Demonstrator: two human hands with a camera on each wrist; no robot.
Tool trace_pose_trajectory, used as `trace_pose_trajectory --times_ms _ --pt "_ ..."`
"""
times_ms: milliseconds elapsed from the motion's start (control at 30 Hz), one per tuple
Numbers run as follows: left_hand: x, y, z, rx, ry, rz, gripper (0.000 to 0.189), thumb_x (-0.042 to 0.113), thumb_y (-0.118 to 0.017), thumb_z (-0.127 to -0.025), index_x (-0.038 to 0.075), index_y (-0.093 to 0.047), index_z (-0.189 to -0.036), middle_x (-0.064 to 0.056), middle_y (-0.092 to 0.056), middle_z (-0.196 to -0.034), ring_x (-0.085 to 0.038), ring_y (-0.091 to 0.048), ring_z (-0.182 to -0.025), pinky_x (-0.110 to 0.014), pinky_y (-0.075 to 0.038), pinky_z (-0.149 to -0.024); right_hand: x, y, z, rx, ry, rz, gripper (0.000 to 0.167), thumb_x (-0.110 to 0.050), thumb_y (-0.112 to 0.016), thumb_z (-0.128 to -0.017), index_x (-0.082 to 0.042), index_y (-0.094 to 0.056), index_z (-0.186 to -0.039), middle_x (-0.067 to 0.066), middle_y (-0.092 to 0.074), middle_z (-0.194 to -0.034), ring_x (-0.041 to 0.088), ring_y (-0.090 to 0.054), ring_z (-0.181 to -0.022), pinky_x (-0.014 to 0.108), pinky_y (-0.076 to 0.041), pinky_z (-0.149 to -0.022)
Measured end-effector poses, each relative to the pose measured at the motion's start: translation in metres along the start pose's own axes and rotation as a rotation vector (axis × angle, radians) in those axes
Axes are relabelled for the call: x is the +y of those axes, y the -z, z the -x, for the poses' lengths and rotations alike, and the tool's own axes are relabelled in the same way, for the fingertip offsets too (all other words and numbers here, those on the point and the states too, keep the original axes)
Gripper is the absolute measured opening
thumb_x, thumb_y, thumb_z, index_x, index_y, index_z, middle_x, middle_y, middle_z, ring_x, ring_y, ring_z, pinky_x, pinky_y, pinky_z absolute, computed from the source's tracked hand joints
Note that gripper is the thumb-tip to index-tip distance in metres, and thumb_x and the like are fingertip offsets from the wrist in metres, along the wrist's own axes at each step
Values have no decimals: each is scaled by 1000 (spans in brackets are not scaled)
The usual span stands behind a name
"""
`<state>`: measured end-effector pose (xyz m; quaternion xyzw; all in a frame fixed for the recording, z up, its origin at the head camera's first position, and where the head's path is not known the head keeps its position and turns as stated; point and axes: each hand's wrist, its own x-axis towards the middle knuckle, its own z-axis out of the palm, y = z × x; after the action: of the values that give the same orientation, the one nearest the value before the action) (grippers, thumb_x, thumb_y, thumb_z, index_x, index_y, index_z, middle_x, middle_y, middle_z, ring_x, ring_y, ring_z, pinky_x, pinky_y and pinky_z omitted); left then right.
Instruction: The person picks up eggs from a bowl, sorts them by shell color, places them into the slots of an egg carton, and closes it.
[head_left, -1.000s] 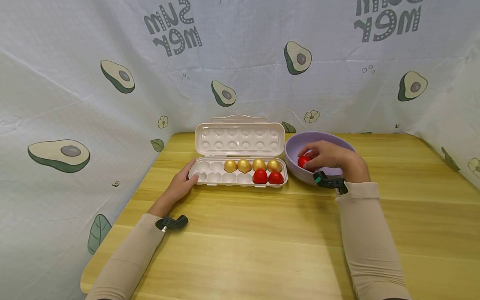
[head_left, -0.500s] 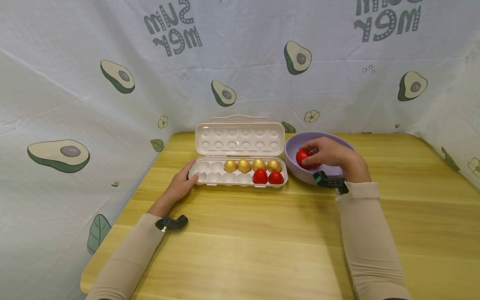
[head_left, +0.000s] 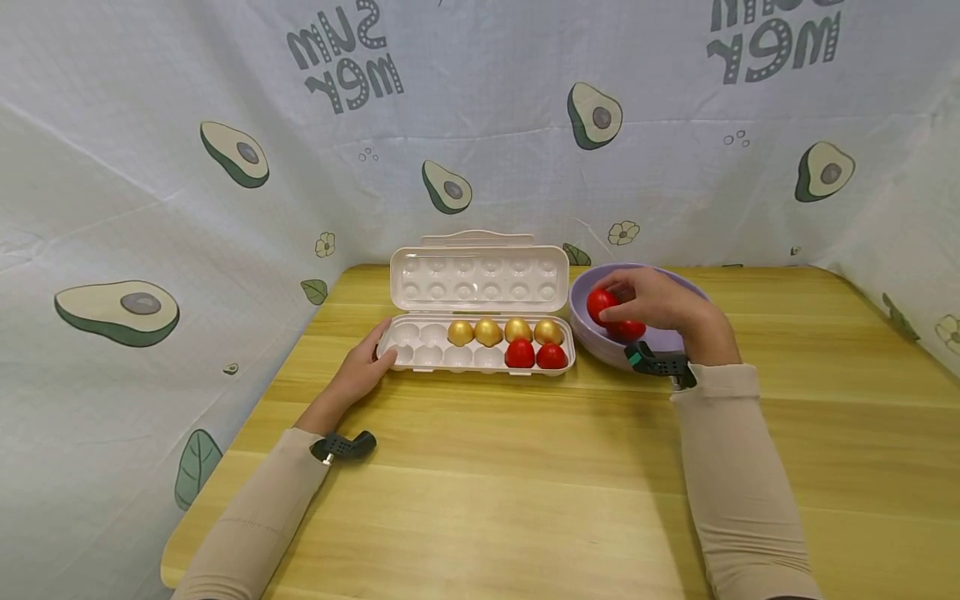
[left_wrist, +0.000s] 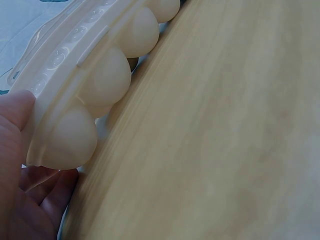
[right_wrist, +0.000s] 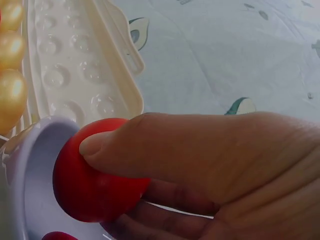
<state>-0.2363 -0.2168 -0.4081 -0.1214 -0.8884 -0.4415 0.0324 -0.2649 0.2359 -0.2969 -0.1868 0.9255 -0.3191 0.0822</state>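
My right hand (head_left: pixel 656 304) pinches a red egg (head_left: pixel 600 307) between thumb and fingers over the purple bowl (head_left: pixel 588 335). In the right wrist view the thumb presses the upper side of that egg (right_wrist: pixel 95 197). Another red egg (head_left: pixel 627 332) lies in the bowl, below my fingers. My left hand (head_left: pixel 358 368) grips the left end of a cream egg carton (head_left: pixel 459 368), thumb on the rim and fingers around the end. Several golden eggs (head_left: pixel 488 332) fill the right part of the carton's back row. Two red eggs (head_left: pixel 520 353) sit at the front row's right end.
The carton's lid (head_left: pixel 480 292) stands open behind the egg cups. All of this is on a wooden table (head_left: pixel 480 500). A white avocado-print cloth (head_left: pixel 510 108) hangs right behind the table's back edge.
My right hand has lifted the red egg up and to the left within the bowl, so the other red egg shows more. My left hand and the carton have stayed put.
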Motion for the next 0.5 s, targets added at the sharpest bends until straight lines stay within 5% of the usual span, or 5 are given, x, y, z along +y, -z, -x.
trace_pose_trajectory --times_ms 500 --pt "-1 -1 0 0 0 4 62 16 -49 -99 3 -21 -153 -19 -25 -156 -33 -25 -142 -46 -22 -115 -10 -3 -3 60 101 -57 42 -14 -70 -87 -3 -57 -125 17 -63 -118 32 -59 -106 46 -53 -87"
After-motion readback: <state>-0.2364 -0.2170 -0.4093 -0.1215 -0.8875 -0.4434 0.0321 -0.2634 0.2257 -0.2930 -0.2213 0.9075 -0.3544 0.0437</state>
